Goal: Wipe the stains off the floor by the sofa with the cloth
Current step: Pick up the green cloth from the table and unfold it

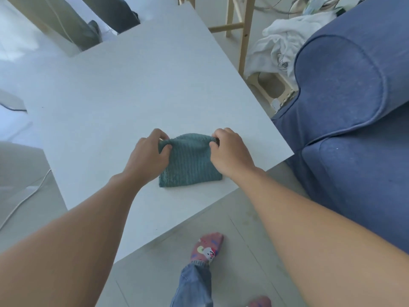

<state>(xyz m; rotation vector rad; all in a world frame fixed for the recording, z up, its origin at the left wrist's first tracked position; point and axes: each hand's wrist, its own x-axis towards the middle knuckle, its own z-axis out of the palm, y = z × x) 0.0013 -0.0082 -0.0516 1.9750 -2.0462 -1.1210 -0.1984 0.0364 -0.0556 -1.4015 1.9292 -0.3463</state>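
On white table [132, 85] beside blue sofa [345, 107]; both hands pinch folded cloth [190, 165].

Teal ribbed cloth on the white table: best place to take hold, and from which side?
Take the teal ribbed cloth by its two far corners, from above. It lies folded flat on the white table, so only pinching works; the left hand and right hand already have that grip.

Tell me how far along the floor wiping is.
Nothing is wiped yet. The folded teal knitted cloth lies on the white table, with the left hand and right hand pinching its far corners. Faint marks show on the grey floor beside the blue fabric sofa; wiping remains.
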